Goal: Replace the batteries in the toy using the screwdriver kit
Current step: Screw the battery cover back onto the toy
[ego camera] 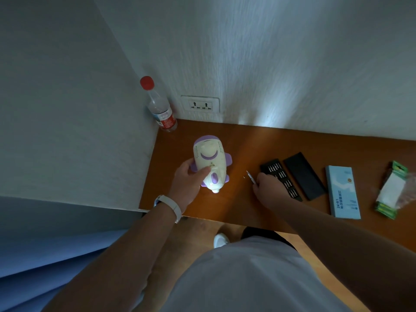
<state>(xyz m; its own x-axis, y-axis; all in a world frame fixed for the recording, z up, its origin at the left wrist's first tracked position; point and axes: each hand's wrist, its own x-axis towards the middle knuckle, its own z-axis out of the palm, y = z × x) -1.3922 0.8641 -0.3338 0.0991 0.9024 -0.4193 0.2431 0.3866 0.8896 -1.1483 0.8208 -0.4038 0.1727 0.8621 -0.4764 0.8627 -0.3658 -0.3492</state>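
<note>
I look down at a brown wooden counter (247, 143) set into a corner of white walls. My left hand (191, 176) grips a white and purple toy (210, 164) shaped like a small plane, near the counter's left end. My fingers curl round its left side and my thumb presses on its pale belly, just below a small screw by the battery cover. One rounded end of the toy points toward me. I cannot tell whether it rests on the counter or is lifted just off it. A white wristband (171, 206) sits on my left wrist.

My right hand (266, 185) is to the right of the toy, apart from it, with fingers curled round a thin silver screwdriver (251, 176) whose tip points away from me and slightly left. This hand is over the near left corner of an open black bit tray (281, 179), which lies on the counter with rows of small metal bits in it. Just beside the tray, on its right, lies a flat black lid (304, 175). Further right lies a long light blue box (342, 192), and beyond that, near the right edge of view, a green and white battery pack (392, 190) in clear plastic.

In the far left corner stands a clear plastic bottle (161, 109) with a red cap and red label. A white double socket (200, 105) is on the wall just right of it. Below the counter I see wooden floor and the toe of a white shoe (220, 239)
</note>
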